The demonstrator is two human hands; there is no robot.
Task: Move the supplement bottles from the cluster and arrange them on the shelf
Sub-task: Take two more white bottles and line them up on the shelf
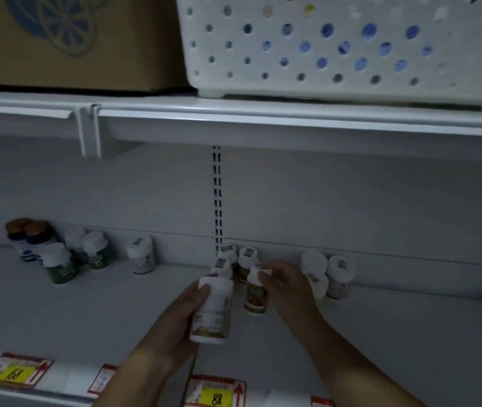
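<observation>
Holding two white bottles [212, 311], one per hand, two hands [175, 327]

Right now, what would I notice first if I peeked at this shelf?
Two hands in the middle: the left hand holds a big white bottle, and the right hand pinches the cap of a smaller brown-labelled bottle. Above sits a white basket with holes, and a yellow price tag reading 88 shows at the bottom edge.
</observation>
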